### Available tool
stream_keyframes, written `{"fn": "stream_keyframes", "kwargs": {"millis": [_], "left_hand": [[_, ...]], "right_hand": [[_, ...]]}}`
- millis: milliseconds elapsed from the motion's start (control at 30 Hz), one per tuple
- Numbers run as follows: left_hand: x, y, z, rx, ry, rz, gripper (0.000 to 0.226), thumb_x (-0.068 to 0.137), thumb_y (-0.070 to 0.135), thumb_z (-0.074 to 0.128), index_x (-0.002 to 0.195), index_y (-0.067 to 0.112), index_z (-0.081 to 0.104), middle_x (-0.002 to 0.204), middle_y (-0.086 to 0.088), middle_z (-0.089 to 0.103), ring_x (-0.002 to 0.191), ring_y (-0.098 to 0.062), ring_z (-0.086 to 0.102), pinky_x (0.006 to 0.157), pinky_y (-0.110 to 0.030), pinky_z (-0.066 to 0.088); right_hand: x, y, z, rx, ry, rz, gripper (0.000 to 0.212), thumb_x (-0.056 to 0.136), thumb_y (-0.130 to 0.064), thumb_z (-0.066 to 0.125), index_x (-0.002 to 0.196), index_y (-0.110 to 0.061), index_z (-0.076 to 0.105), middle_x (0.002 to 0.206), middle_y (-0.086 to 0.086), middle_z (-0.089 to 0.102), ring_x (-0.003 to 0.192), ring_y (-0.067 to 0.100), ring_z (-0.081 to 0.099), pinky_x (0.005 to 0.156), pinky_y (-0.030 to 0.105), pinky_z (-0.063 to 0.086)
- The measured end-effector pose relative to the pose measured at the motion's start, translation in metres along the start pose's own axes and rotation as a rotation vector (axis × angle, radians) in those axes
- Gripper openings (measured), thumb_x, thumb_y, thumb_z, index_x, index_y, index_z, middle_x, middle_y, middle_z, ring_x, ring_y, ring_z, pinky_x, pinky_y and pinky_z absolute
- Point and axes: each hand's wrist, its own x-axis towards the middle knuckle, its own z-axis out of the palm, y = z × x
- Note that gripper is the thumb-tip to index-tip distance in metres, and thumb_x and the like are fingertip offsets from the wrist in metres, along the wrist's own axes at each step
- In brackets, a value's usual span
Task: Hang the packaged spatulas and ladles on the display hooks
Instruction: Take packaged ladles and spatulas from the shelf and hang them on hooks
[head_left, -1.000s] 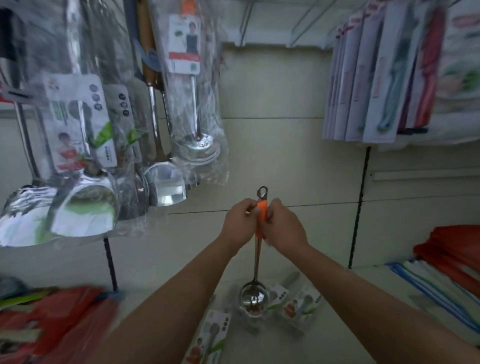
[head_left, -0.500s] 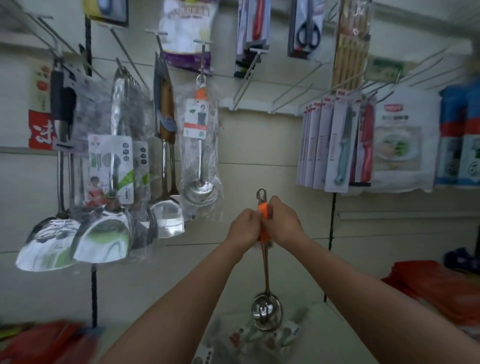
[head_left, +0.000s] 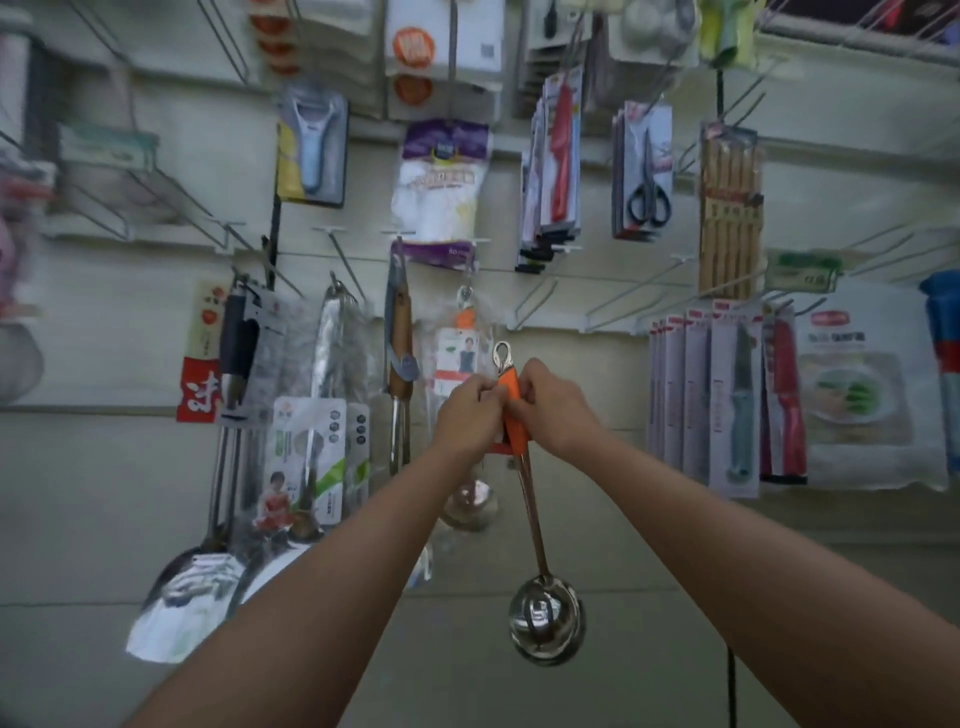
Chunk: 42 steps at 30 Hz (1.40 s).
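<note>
Head view: orange-handled steel ladle (head_left: 524, 499) hangs bowl-down, metal loop on top.

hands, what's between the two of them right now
Head view: the ladle's orange handle, pinched between left hand and right hand.
</note>
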Motion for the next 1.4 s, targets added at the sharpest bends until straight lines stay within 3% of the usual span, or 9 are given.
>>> {"fn": "stream_keyframes", "kwargs": {"millis": [200,300,433,500,633,833,1033,1267,1400], "left_hand": [[0.029,0.021,-0.039,0.056,0.025,0.028,0.023,0.096,0.008,0.037,0.115,0.007,0.049,0.104,-0.004,0.054,0.089,-0.016,0.055,0.065,-0.023,0.045],[0.038,0.026,-0.048,0.083,0.02,0.046,0.021,0.096,0.009,0.035,0.115,0.009,0.045,0.107,-0.005,0.051,0.094,-0.02,0.055,0.074,-0.031,0.049],[0.051,0.036,-0.055,0.137,0.059,0.128,0.022,0.094,0.006,0.033,0.108,0.019,0.043,0.097,-0.007,0.054,0.096,-0.031,0.06,0.083,-0.045,0.053],[0.057,0.042,-0.057,0.114,0.078,0.141,0.023,0.095,0.005,0.032,0.106,0.021,0.045,0.085,-0.007,0.058,0.086,-0.033,0.064,0.078,-0.045,0.055],[0.059,0.044,-0.054,0.109,0.108,0.117,0.021,0.093,0.003,0.034,0.101,0.016,0.049,0.071,0.001,0.053,0.061,-0.013,0.055,0.053,-0.02,0.048],[0.058,0.035,-0.053,0.107,0.153,0.07,0.022,0.09,0.003,0.034,0.095,0.015,0.052,0.103,-0.012,0.055,0.08,-0.021,0.057,0.062,-0.027,0.048],[0.055,0.034,-0.056,0.082,0.112,0.052,0.014,0.092,0.002,0.037,0.1,0.007,0.048,0.08,-0.005,0.051,0.063,-0.015,0.053,0.038,-0.014,0.042],[0.051,0.034,-0.053,0.145,0.145,0.082,0.039,0.065,0.026,0.04,0.096,0.009,0.055,0.111,-0.023,0.056,0.095,-0.035,0.062,0.078,-0.049,0.055],[0.057,0.024,-0.053,0.178,0.111,0.054,0.02,0.074,0.02,0.041,0.084,0.019,0.058,0.119,-0.018,0.048,0.106,-0.037,0.056,0.088,-0.051,0.051]], "right_hand": [[0.048,-0.031,0.006,0.062,-0.015,-0.01,0.034,0.089,-0.031,0.062,0.072,-0.019,0.036,0.078,0.005,0.049,0.097,0.034,0.058,0.082,0.044,0.05],[0.062,-0.038,0.007,0.018,0.001,0.0,0.022,0.091,-0.025,0.059,0.087,-0.011,0.041,0.098,0.014,0.058,0.096,0.03,0.058,0.07,0.037,0.052],[0.08,-0.047,0.005,0.078,0.06,-0.002,0.024,0.091,-0.023,0.059,0.092,-0.009,0.04,0.102,0.019,0.056,0.092,0.035,0.059,0.078,0.043,0.052],[0.089,-0.051,0.004,0.145,0.073,0.002,0.026,0.09,-0.025,0.061,0.091,-0.009,0.04,0.097,0.017,0.051,0.097,0.04,0.06,0.084,0.05,0.052],[0.099,-0.051,0.004,0.165,0.075,0.041,0.026,0.09,-0.028,0.061,0.089,-0.009,0.044,0.093,0.014,0.05,0.105,0.042,0.059,0.09,0.05,0.049],[0.094,-0.05,0.005,0.312,0.061,0.105,0.021,0.09,-0.027,0.061,0.09,-0.008,0.053,0.1,0.02,0.063,0.082,0.041,0.069,0.074,0.05,0.057],[0.099,-0.055,0.01,0.28,0.068,0.126,0.031,0.089,-0.029,0.063,0.067,-0.014,0.047,0.102,0.021,0.065,0.096,0.038,0.065,0.087,0.048,0.053],[0.096,-0.054,0.014,0.536,0.0,0.325,0.027,0.088,-0.023,0.065,0.09,0.002,0.056,0.082,0.02,0.065,0.061,0.03,0.065,0.055,0.039,0.058],[0.097,-0.047,0.02,0.619,0.061,0.375,0.033,0.087,-0.024,0.066,0.098,0.006,0.059,0.085,0.02,0.066,0.06,0.028,0.065,0.064,0.045,0.059]]}}
